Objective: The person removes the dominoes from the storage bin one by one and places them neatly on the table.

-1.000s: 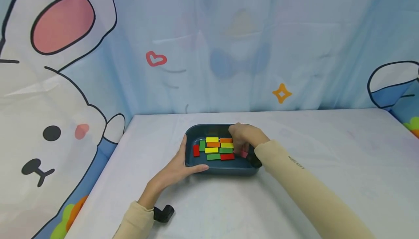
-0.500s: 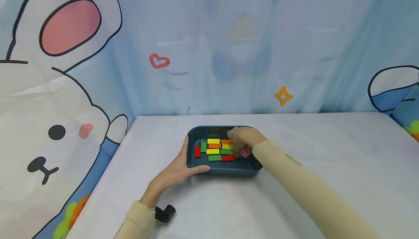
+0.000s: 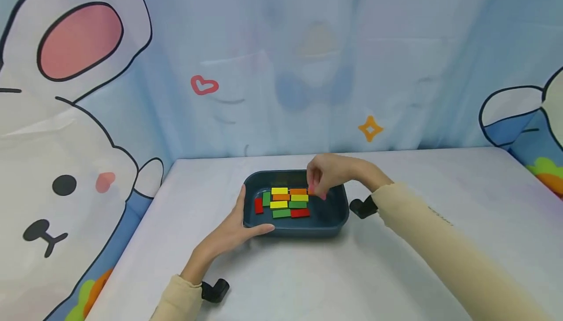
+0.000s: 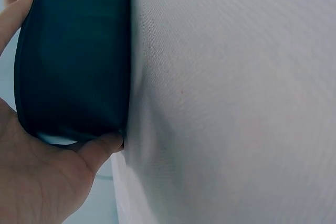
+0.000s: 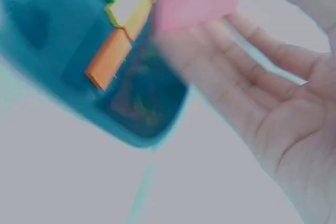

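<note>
One pink block [image 5: 195, 7] in right hand [image 3: 329, 172]

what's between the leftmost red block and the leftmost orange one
In the head view, a green block lies between the leftmost red block and leftmost orange block.

Spreads wide as a white worktop [image 3: 281, 282], fine-woven at the close range of the left wrist view. Runs almost straight along the far edge, slants toward the near left along the side. Shows faint, blotchy tints here and there. Carries a dark teal rectangular tray [image 3: 303, 232] with rounded corners and a raised wall, set near the far edge and left of the middle, long sides roughly parallel to that edge. Darkens softly just in front of the tray and more broadly off to the right.
</note>
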Tool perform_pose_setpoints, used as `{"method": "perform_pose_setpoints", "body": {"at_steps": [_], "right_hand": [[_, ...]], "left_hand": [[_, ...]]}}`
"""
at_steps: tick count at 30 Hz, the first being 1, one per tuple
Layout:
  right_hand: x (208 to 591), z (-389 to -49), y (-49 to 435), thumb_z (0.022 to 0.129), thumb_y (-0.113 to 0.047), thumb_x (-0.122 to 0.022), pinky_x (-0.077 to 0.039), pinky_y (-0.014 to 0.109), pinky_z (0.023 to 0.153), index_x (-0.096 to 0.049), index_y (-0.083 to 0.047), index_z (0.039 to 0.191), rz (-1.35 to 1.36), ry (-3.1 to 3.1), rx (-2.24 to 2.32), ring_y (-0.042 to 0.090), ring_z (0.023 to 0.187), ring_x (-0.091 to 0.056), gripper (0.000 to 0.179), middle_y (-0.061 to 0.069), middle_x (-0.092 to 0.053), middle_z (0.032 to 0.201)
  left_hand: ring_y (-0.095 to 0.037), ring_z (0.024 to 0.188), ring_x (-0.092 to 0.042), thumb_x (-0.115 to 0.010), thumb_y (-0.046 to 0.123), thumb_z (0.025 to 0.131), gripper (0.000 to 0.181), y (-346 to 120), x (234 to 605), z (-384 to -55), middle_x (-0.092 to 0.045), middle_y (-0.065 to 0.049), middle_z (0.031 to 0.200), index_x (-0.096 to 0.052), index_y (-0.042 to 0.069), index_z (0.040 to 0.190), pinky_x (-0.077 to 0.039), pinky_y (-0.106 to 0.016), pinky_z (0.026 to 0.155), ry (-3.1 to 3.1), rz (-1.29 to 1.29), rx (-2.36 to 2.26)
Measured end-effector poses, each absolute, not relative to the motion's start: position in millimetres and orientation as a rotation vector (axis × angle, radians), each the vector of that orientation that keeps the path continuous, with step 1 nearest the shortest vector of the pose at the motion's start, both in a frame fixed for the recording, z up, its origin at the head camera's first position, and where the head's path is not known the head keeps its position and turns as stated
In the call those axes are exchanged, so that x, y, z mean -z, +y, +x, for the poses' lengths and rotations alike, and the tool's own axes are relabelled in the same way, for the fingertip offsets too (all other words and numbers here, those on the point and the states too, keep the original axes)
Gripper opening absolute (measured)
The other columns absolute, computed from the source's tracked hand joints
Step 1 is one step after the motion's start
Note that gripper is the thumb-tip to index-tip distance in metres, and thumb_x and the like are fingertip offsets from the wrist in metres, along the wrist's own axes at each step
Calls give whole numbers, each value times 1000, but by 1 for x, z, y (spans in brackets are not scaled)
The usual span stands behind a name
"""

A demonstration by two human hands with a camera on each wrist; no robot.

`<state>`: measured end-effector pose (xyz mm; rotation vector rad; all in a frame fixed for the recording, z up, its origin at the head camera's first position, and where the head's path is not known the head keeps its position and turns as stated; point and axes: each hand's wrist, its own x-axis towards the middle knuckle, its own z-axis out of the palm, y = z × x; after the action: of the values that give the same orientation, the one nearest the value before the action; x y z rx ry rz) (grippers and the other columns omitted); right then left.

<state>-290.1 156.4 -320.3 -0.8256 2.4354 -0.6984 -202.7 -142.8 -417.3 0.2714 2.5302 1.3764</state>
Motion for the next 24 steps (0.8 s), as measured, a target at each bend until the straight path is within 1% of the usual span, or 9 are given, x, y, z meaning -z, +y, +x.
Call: {"method": "perform_pose_setpoints", "body": {"at_steps": [2, 3, 4, 7, 9, 13, 16, 24], "right_hand": [[313, -287, 169, 88, 0, -74, -60, 44, 81, -68, -3, 97, -882, 2411, 863, 28, 79, -69, 11, 5, -70, 82], [311, -286, 176, 88, 0, -74, -60, 43, 82, -68, -3, 98, -899, 2411, 928, 27, 81, -69, 12, 6, -70, 85], [309, -284, 183, 88, 0, -74, -60, 40, 83, -68, -3, 99, -891, 2413, 988, 26, 83, -68, 13, 7, -70, 87], [308, -281, 205, 89, 0, -72, -60, 39, 85, -67, -1, 102, -851, 2407, 1153, 30, 91, -68, 14, 11, -70, 94], [311, -279, 220, 90, 0, -73, -60, 37, 86, -66, 0, 104, -811, 2405, 1241, 30, 93, -67, 15, 14, -69, 97], [322, -279, 244, 91, -2, -77, -60, 35, 87, -65, 2, 106, -756, 2399, 1369, 29, 95, -69, 20, 16, -68, 101], [336, -280, 258, 91, -5, -79, -60, 35, 88, -65, 3, 107, -719, 2412, 1392, 28, 97, -71, 22, 16, -70, 102], [370, -282, 281, 89, -4, -79, -58, 33, 89, -67, 2, 103, -628, 2428, 1379, 26, 101, -69, 19, 16, -72, 101]], "left_hand": [[-35, 160, -12, -81, 53, 88, 128, -143, 417, -203, 0, -9, 176, 13, 21, 168, -20, -67, 123, 2534, 272, -1370], [-36, 160, -12, -81, 53, 88, 128, -143, 417, -203, 0, -10, 176, 13, 21, 168, -20, -68, 122, 2536, 273, -1366], [-37, 160, -11, -81, 53, 88, 128, -143, 417, -203, 0, -10, 176, 13, 21, 168, -20, -68, 122, 2538, 275, -1366], [-38, 160, -10, -81, 53, 88, 127, -143, 417, -202, 1, -10, 176, 13, 21, 168, -19, -68, 122, 2540, 278, -1355], [-38, 160, -10, -81, 52, 88, 127, -142, 417, -202, 3, -10, 176, 13, 21, 168, -19, -68, 122, 2536, 281, -1352], [-37, 160, -8, -81, 51, 89, 127, -143, 416, -201, 4, -9, 176, 14, 22, 168, -18, -68, 122, 2530, 285, -1353], [-37, 160, -8, -81, 52, 88, 127, -143, 416, -201, 4, -9, 176, 13, 22, 168, -18, -69, 122, 2529, 288, -1355], [-39, 160, -11, -81, 55, 87, 129, -141, 418, -202, 2, -12, 176, 12, 19, 168, -20, -69, 122, 2545, 285, -1342]]}}
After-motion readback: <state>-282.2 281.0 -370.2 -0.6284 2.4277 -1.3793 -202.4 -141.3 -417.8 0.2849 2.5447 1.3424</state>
